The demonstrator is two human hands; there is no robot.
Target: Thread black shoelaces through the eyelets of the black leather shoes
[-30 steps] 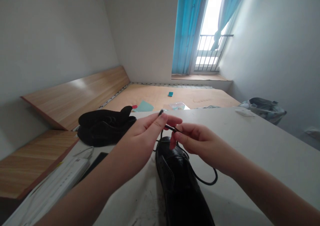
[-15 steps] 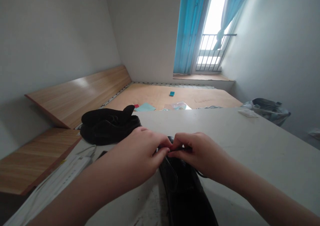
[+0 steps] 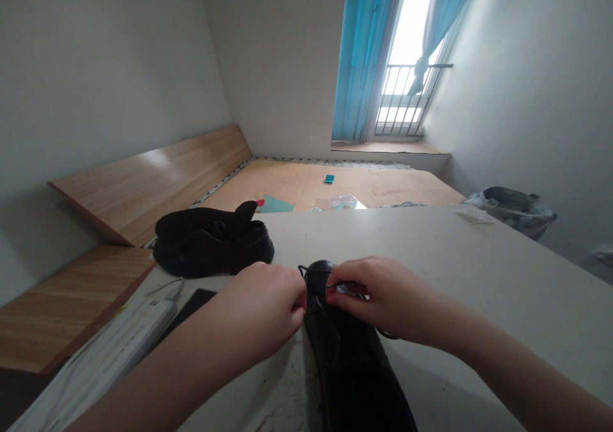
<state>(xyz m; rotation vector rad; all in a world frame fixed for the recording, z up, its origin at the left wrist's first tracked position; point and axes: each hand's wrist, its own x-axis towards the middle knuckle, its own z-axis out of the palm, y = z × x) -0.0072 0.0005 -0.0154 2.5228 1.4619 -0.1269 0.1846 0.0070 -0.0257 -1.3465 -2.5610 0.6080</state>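
A black leather shoe point(image 3: 352, 368) lies on the white table point(image 3: 479, 279) right in front of me, its toe pointing away. A thin black shoelace point(image 3: 335, 286) runs across its upper. My left hand point(image 3: 265, 307) sits at the shoe's left side, fingers curled and pinched on the lace end. My right hand point(image 3: 378, 295) rests over the shoe's upper, fingers pinched on the lace. A second black shoe point(image 3: 211, 239) lies on its side at the table's far left.
A white power strip point(image 3: 110, 349) and a dark phone point(image 3: 191, 304) lie at the left near the table edge. Wooden bed boards point(image 3: 143, 183) stretch behind, with small coloured papers point(image 3: 275, 203). A bin with a bag point(image 3: 514, 207) stands at the right.
Both hands dropped from above the shoe down onto it, bringing the lace with them. In the last half second my left hand drew slightly left, away from the right one.
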